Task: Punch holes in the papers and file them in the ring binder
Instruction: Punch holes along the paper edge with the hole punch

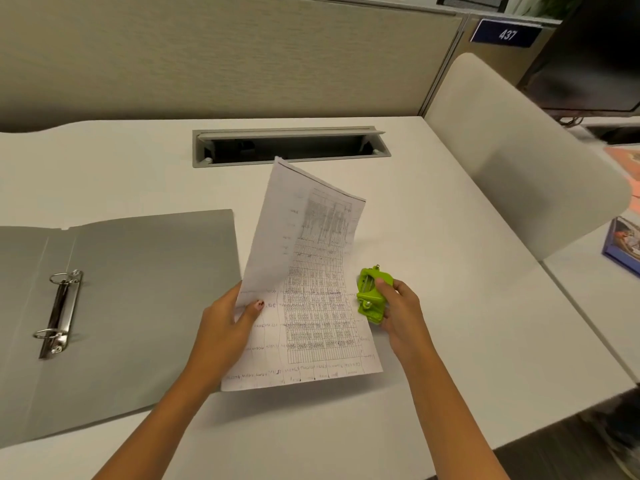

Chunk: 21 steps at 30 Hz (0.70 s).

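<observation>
**One sheet lined up at the punch**

One paper, covered with a printed table, is held up off the bench, curling away at its far end. The left hand pinches its left edge, thumb on top. The right hand is closed around a green punch, which sits right at the sheet's right edge; whether the edge is already in the slot cannot be told. The step in hand looks like punching, with no holes visible yet. Next, the edge likely needs seating squarely and centred in the punch before squeezing. The binder lies open to the left, near the left hand, its rings seemingly closed.
</observation>
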Motion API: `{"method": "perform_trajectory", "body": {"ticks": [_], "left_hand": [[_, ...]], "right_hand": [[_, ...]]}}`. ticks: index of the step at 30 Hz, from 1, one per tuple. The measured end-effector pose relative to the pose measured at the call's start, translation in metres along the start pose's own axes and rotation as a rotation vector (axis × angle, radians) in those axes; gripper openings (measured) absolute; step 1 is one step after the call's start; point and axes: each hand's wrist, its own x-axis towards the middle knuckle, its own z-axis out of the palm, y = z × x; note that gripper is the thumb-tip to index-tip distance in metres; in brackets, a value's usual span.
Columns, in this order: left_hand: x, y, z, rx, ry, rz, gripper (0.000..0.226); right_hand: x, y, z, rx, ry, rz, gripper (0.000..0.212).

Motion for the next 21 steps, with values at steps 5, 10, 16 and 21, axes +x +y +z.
{"method": "perform_trajectory", "body": {"ticks": [5, 10, 16, 21], "left_hand": [[0.000, -0.001, 0.003, -0.119, -0.013, -0.083, 0.024], [0.000, -0.005, 0.003, -0.237, 0.009, -0.168, 0.014], [0.000, -0.007, 0.002, -0.279, -0.007, -0.179, 0.013], [0.001, -0.008, -0.003, -0.317, -0.028, -0.198, 0.015]], "right_hand": [[-0.005, -0.001, 0.000, 0.047, -0.060, -0.025, 0.018], [-0.011, -0.002, -0.001, 0.037, -0.114, -0.094, 0.014], [-0.012, -0.003, -0.003, -0.065, -0.168, -0.126, 0.023], [-0.013, -0.005, -0.006, -0.086, -0.217, -0.132, 0.025]]}}
